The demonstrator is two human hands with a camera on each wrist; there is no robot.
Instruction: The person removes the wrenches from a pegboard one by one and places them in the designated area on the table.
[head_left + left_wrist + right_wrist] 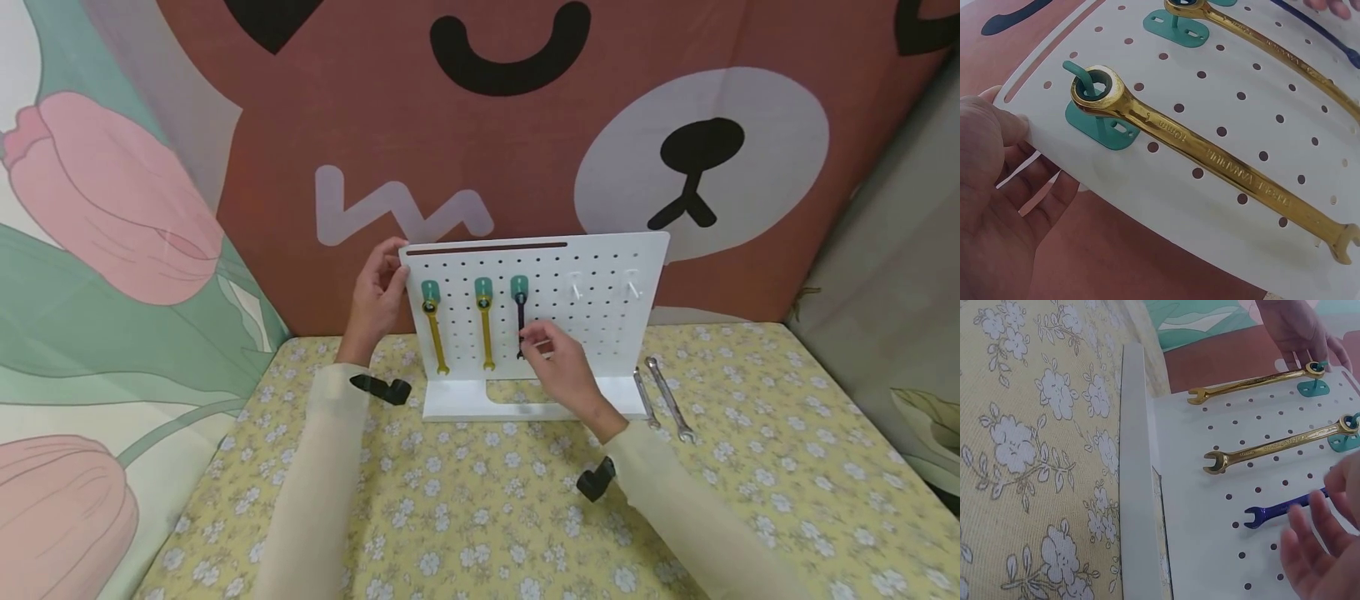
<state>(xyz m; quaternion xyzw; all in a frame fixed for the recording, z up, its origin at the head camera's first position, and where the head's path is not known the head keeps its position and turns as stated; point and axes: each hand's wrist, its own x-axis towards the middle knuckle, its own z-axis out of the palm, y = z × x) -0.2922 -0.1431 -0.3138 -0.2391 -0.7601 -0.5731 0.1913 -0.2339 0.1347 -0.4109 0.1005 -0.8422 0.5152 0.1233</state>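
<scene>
My left hand (pixel 375 293) grips the upper left edge of a white pegboard (pixel 1166 169), thumb on the front and fingers behind. Two gold combination wrenches (pixel 1204 150) (pixel 486 335) hang by their ring ends from green hooks (pixel 1107 128). Right of them, a dark blue wrench (pixel 1272 511) hangs from a third green hook (pixel 519 287). Beside its lower shaft is my right hand (pixel 558 362), its fingers loosely bent. In the left wrist view those fingertips (pixel 1338 7) appear apart from the blue wrench.
Two white hooks (pixel 575 287) (pixel 633 286) on the board's right side hold nothing. Two silver wrenches (pixel 670 398) (pixel 645 398) lie on the flowered tablecloth (pixel 480 508) by the right end of the board's white base (pixel 457 404). A printed curtain (pixel 360 108) hangs close behind.
</scene>
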